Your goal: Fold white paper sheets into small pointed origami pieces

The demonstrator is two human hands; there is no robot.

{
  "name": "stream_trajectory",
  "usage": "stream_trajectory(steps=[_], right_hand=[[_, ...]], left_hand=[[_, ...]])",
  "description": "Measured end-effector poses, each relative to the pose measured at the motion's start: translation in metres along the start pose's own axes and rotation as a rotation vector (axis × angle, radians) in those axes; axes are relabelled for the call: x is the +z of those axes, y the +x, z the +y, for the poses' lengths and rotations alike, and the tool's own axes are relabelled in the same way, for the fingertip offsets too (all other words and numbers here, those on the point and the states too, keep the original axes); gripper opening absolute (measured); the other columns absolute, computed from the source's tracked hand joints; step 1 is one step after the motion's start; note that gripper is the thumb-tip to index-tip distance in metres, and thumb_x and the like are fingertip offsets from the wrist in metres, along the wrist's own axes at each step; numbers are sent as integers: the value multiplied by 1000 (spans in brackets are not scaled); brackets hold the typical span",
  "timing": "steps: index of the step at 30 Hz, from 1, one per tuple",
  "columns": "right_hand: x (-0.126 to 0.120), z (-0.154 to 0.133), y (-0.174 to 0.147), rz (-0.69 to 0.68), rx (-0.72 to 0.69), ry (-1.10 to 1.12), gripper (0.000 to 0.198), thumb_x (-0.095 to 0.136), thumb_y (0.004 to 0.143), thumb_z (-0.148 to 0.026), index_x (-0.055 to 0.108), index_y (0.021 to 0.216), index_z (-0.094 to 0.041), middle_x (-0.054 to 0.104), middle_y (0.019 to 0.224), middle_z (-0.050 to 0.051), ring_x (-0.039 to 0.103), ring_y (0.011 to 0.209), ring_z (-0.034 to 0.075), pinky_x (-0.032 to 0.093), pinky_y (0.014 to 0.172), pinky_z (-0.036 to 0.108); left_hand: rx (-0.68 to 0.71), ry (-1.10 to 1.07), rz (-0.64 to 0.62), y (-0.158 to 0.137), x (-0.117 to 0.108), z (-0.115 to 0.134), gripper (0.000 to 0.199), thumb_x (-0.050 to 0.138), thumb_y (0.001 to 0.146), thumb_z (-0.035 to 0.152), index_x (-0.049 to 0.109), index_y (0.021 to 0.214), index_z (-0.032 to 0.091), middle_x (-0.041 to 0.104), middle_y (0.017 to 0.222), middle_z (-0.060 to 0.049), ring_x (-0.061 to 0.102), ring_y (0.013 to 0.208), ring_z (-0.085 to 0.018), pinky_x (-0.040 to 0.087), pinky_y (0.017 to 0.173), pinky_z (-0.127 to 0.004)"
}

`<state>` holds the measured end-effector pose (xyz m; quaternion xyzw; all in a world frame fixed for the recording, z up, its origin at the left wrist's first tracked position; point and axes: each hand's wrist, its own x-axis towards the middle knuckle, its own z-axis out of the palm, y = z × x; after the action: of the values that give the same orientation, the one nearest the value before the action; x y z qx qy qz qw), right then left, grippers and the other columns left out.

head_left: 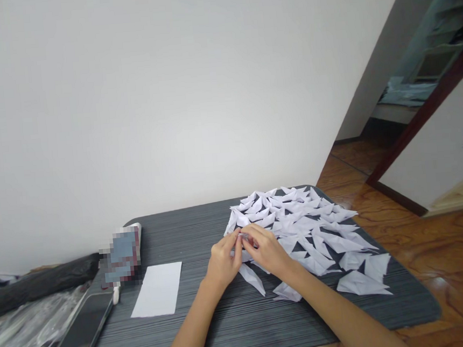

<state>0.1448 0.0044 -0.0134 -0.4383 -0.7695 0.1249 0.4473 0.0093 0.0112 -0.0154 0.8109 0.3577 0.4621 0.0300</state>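
Note:
Over the middle of the table, my left hand [225, 258] and my right hand [267, 248] meet with fingertips pinched together. Between them is a small piece of folded white paper [242, 234], mostly covered by the fingers, so its full shape is hidden. Spread behind and to the right of my hands lie many folded white paper pieces [301, 224], pointed and boat-like, some overlapping. One narrow folded piece [252, 279] rests just below my hands. Left of them, a flat white sheet of paper [158, 289] lies unfolded.
The dark wood-grain table [212, 326] stands against a white wall [167, 92]. At its left are a blurred-out packet [121, 256], a small white object [116, 294] and a dark flat device [79, 338]. Beyond are a black roll [39, 287] and clear plastic [34, 331].

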Motion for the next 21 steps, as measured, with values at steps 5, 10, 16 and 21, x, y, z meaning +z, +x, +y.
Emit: stream_trajectory(steps=[5, 10, 16, 21], right_hand=[[1, -1, -2, 25, -24, -120, 13, 44, 80, -12, 53, 88, -16, 56, 77, 6, 54, 68, 17, 46, 63, 29], [4, 0, -4, 23, -46, -166, 13, 42, 80, -12, 54, 85, -16, 58, 77, 7, 56, 72, 19, 47, 65, 30], [0, -2, -1, 51, -45, -126, 14, 44, 80, -14, 56, 88, -16, 59, 74, 6, 57, 66, 17, 47, 61, 28], [-7, -3, 1, 14, -37, -86, 21, 46, 81, -16, 53, 101, -18, 61, 89, 8, 59, 76, 18, 48, 69, 30]], left_hand=[[37, 46, -10, -3, 2, -2, 26, 44, 80, 12, 56, 104, 12, 67, 93, -12, 64, 83, -17, 54, 72, -26], [25, 37, -12, -3, 2, -1, 25, 45, 80, 11, 56, 102, 13, 67, 91, -11, 64, 81, -17, 54, 72, -26], [-98, -49, 44, 0, 0, -1, 16, 50, 78, 14, 60, 91, 13, 68, 80, -8, 65, 67, -13, 55, 63, -22], [-179, -136, 20, 0, -2, -5, 17, 51, 79, 17, 58, 93, 14, 67, 81, -6, 65, 65, -12, 55, 63, -21]])
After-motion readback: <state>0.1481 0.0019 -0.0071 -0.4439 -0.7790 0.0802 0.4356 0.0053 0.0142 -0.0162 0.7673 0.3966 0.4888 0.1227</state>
